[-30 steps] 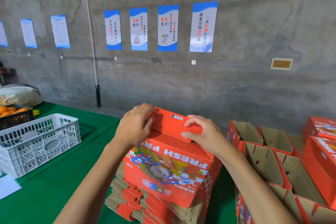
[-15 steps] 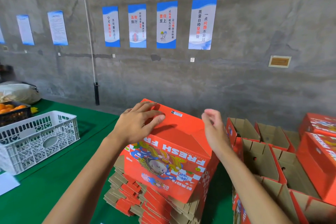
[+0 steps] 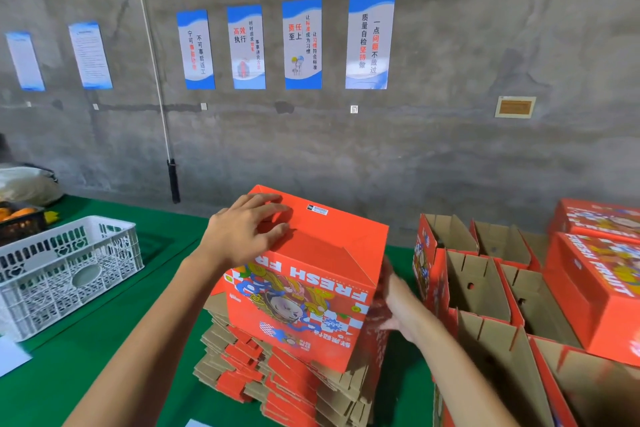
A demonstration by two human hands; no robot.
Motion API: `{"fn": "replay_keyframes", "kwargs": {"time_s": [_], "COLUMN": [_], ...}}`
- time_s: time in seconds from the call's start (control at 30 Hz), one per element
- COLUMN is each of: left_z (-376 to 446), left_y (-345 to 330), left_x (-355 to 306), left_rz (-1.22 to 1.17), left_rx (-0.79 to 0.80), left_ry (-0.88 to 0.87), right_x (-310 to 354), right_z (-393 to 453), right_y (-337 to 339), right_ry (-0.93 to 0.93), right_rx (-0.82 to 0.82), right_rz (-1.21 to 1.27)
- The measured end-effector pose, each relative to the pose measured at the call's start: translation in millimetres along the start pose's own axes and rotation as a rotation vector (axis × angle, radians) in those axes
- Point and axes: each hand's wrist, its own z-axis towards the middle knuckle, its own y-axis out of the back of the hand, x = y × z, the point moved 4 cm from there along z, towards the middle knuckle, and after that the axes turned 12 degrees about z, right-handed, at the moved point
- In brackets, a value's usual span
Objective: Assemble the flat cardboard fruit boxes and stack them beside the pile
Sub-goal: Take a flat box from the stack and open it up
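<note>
fruit box (image 3: pixel 304 291), red and printed "fresh", sits folded up on the pile of flat cardboard blanks (image 3: pixel 277 388) near the middle of the green table (image 3: pixel 104 340). left hand (image 3: pixel 242 229) lies spread, pressing the closed top flaps. right hand (image 3: pixel 394 298) is at the box's right side, blurred; i cannot tell its grip. assembly looks finished. next: lift it right onto the assembled boxes (image 3: pixel 485 281).

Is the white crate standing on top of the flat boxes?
No, the white crate stands on the green table, left of the pile.
</note>
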Motion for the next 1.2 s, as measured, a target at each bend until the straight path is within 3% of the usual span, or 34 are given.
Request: {"fn": "replay_keyframes", "kwargs": {"time_s": [0.2, 0.5, 0.7, 0.83, 0.93, 1.0, 1.1, 1.2], "left_z": [2.4, -11.4, 5.5, 21.0, 28.4, 30.4, 33.2, 39.7], "left_y": [-0.7, 16.0, 63.1, 75.8, 62.7, 46.1, 20.2, 2.1], "left_x": [9.9, 8.2, -26.5, -56.6, -98.4, -136.4, -202.8, -267.6], "left_rz": [-0.091, -0.110, -0.147, -0.210, -0.495, -0.823, -1.265, -1.432], "left_rx": [0.040, -0.118, -0.323, -0.409, -0.344, -0.220, -0.004, 0.080], "left_ry": [0.069, 0.083, -0.041, -0.074, -0.029, 0.036, 0.031, -0.049], "right_x": [-10.4, -43.8, -22.3, 8.3, 30.3, 43.4, 58.3, 69.1], "right_z": [-7.1, -11.3, -23.0, -28.3, -38.3, -46.9, -55.8, -68.9], "right_y": [15.2, 13.1, 19.5, 44.9, 68.5, 86.2, 122.8, 177.1], "right_ry": [-0.126, -0.283, -0.122, 0.054, 0.224, 0.358, 0.533, 0.658], "right_rx": [0.159, 0.405, 0.471, 0.429, 0.389, 0.337, 0.134, -0.054], "right_rz": [-0.220, 0.067, 0.364, 0.540, 0.503, 0.400, 0.169, 0.048]}}
